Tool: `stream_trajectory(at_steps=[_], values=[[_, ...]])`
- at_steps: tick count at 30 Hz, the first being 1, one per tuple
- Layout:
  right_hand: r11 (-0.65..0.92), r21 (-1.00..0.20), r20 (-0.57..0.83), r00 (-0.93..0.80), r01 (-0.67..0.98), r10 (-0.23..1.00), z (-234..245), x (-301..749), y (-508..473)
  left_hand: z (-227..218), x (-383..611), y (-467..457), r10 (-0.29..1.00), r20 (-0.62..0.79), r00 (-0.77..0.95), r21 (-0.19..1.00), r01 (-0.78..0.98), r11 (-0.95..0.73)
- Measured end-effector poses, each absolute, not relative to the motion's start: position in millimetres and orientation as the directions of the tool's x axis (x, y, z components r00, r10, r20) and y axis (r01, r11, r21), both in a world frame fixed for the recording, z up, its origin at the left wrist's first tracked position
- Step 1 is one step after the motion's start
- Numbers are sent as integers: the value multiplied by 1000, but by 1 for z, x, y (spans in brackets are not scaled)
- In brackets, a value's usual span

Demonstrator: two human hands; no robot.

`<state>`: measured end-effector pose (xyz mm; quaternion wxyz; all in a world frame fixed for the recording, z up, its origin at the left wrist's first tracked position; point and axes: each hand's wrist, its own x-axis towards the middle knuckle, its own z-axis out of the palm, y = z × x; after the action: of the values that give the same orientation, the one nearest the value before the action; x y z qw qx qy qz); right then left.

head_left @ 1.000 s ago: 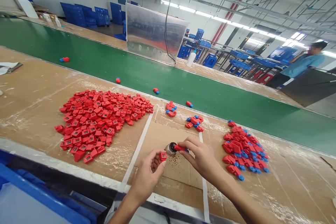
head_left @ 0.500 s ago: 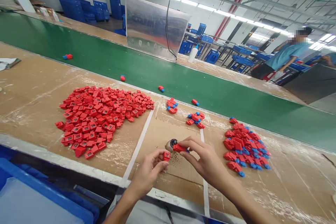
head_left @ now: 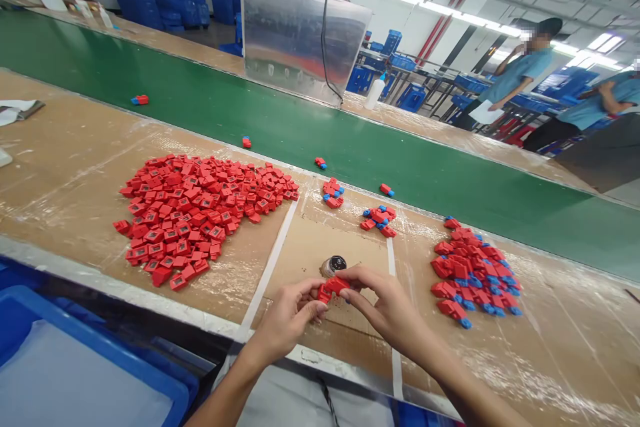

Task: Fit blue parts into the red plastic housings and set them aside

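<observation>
My left hand [head_left: 286,319] is closed, pinching a small red plastic block [head_left: 324,294] between thumb and fingertips. A second red piece with a blue end [head_left: 338,285] is in the closed fingers of my right hand [head_left: 387,303]; most of its blue end is hidden by the fingers. The two pieces meet, touching or nearly so, just in front of a small round container with a black top [head_left: 337,263]. To the left spreads a large pile of red blocks [head_left: 195,203]. On the right lies a heap of red-and-blue pieces [head_left: 473,270].
A green conveyor belt [head_left: 210,97] runs behind the table, carrying a few red-and-blue pieces. Two small clusters [head_left: 379,219] lie near its edge. A blue bin [head_left: 95,347] stands at lower left. Beyond the belt are a metal panel [head_left: 300,40], a white bottle [head_left: 375,91] and two people.
My right hand has brought its red-and-blue piece down and left against the red block in my left hand. The view has shifted slightly, and a second person shows more at the right.
</observation>
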<state>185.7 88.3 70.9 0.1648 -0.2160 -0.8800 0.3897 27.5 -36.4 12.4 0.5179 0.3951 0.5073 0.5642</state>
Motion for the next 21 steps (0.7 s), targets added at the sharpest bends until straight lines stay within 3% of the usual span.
stream_trajectory(at_steps=[9,21], values=[[661,-719,133,-890,216,435,70,185,79,13,27,-37,988,-101,-113,972,-222,74],[734,-648,187,-892,204,412,58,182,64,8,16,-45,991,-123,-58,992,21,125]])
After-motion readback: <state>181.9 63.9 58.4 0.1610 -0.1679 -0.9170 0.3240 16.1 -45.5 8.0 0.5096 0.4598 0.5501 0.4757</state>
